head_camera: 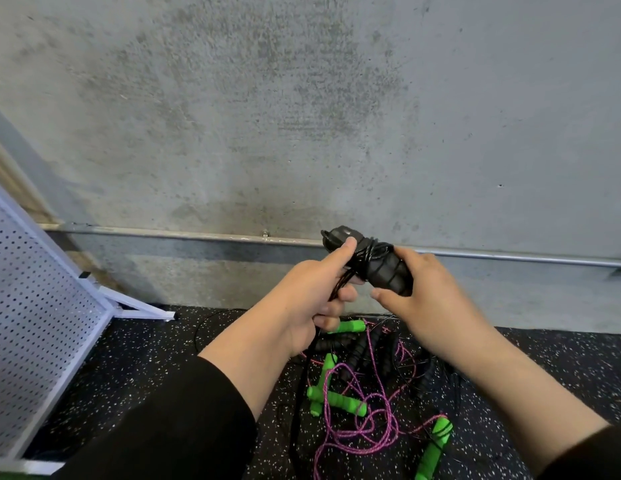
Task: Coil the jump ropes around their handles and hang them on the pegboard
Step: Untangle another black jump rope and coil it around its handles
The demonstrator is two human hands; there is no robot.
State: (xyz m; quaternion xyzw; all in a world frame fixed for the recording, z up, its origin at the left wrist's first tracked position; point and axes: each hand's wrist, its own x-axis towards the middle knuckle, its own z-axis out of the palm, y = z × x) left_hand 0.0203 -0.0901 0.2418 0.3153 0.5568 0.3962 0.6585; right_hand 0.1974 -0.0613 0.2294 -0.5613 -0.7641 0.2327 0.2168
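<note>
White perforated metal stands at the far left: the pegboard (35,306), leaning on its frame against the concrete wall (302,116), so the hanging place is near. Next comes the left hand (312,299), its grip curled round the gathered black cord with the thumb pressed on the turns, likely to keep them from slipping. Between both hands sits the black jump rope (375,263), raised before the wall, cord wound round its paired handles. The right hand (427,299) wraps its fingers round the lower handle end, steadying the bundle. Below, on the speckled black rubber floor (146,358), lies a tangle of uncoiled ropes (364,393) with green and black handles and pink cord. A metal conduit (510,258) runs along the wall.
</note>
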